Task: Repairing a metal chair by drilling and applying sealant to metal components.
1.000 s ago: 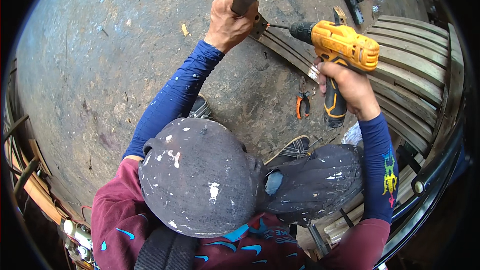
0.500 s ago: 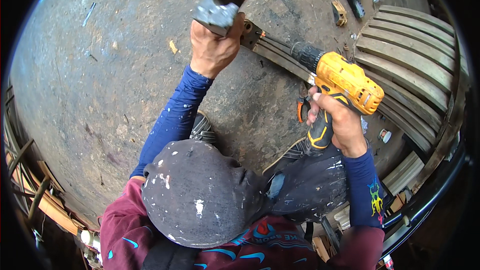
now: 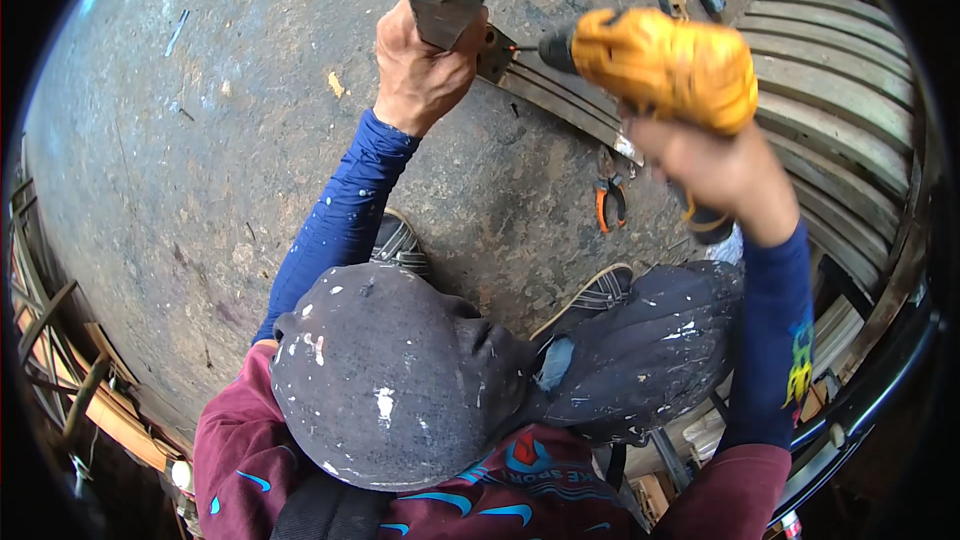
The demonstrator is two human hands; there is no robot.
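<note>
Across the front and shoulders of the person's maroon shirt (image 3: 235,420), light-blue curved marks repeat, and a red-and-blue emblem (image 3: 525,452) with lettering sits on the chest. The right sleeve (image 3: 765,330) bears a multicoloured figure; the left sleeve (image 3: 335,215) is plain blue, flecked with pale spots. Any lettering on the yellow drill (image 3: 665,65) is lost in blur.

The left arm reaches forward from the shoulder, and the left hand (image 3: 425,75) is wrapped around a dark bar (image 3: 445,15), knuckles up, most of its fingertips hidden. The right arm bends inward at the far side, and the right hand (image 3: 715,165), blurred, is clenched on the drill's handle, below the motor housing.

The drill is in front of the person, right of the left hand and above the floor (image 3: 180,190). Its long axis runs nearly crosswise, chuck toward the left, rear end slightly nearer the person; the handle slants back toward the person. The thin bit (image 3: 525,48) points at a dark holed plate (image 3: 492,58) beside the left hand; whether its tip touches cannot be told. The dark bar's pale, notched end tips up and away. From the plate, long strips (image 3: 565,105) run diagonally toward orange-handled pliers (image 3: 609,202).
</note>
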